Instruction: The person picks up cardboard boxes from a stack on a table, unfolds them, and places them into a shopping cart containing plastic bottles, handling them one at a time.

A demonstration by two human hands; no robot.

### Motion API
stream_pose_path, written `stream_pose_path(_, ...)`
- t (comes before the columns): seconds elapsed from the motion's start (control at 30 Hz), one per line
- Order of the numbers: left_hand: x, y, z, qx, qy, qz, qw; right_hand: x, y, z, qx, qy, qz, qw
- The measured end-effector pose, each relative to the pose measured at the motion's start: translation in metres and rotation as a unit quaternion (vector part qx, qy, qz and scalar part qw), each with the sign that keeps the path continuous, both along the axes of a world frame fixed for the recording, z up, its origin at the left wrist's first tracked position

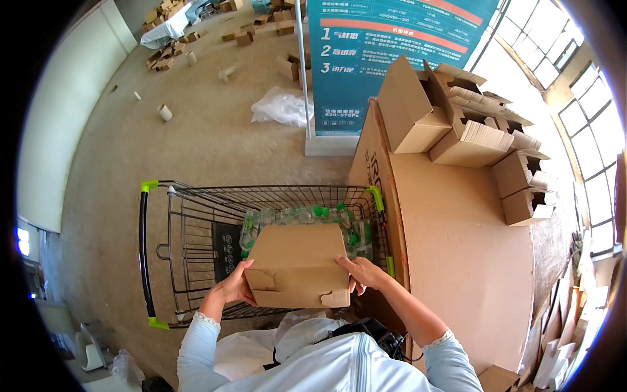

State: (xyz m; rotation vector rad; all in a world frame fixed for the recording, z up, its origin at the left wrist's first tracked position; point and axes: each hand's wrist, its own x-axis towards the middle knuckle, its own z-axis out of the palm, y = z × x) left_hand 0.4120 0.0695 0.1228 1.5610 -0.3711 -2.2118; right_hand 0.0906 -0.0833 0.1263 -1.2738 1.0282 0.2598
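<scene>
A brown cardboard box (297, 258), its flaps folded over, is held in front of my body between both hands. My left hand (235, 285) grips its left side, thumb near the upper edge. At the right side, my right hand (363, 273) has the thumb on top and the other fingers curled below. Under and beyond the box stands a black wire shopping cart (189, 225) with bright green corners. Inside it lie several clear plastic bottles (361, 235) with green caps, partly hidden by the box.
A very large cardboard carton (457, 215) stands right of the cart, with several opened boxes (473, 140) on top. Behind is a teal display banner (398, 65). Clear plastic wrap (282, 106) and a white roll (164, 113) lie on the floor; more boxes (166, 59) are scattered far off.
</scene>
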Motion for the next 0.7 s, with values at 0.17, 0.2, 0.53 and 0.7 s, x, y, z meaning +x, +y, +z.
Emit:
stream_pose_path(0.17, 0.003, 0.016, 0.021, 0.010, 0.014, 0.005, 1.000, 0.006, 0.014, 0.017, -0.041, 0.016, 0.034, 0.998)
stream_pose_path(0.2, 0.005, 0.019, 0.024, 0.004, 0.002, 0.014, 1.000, 0.005, 0.018, 0.024, -0.059, 0.004, 0.037, 0.998)
stream_pose_path(0.53, -0.019, 0.027, 0.067, -0.241, -0.089, 0.087, 0.963, -0.041, 0.068, 0.086, -0.293, -0.093, -0.017, 0.951)
stream_pose_path(0.7, -0.062, 0.023, 0.046, -0.348, -0.072, 0.067, 0.932, -0.099, 0.108, 0.088, -0.351, -0.114, -0.137, 0.919)
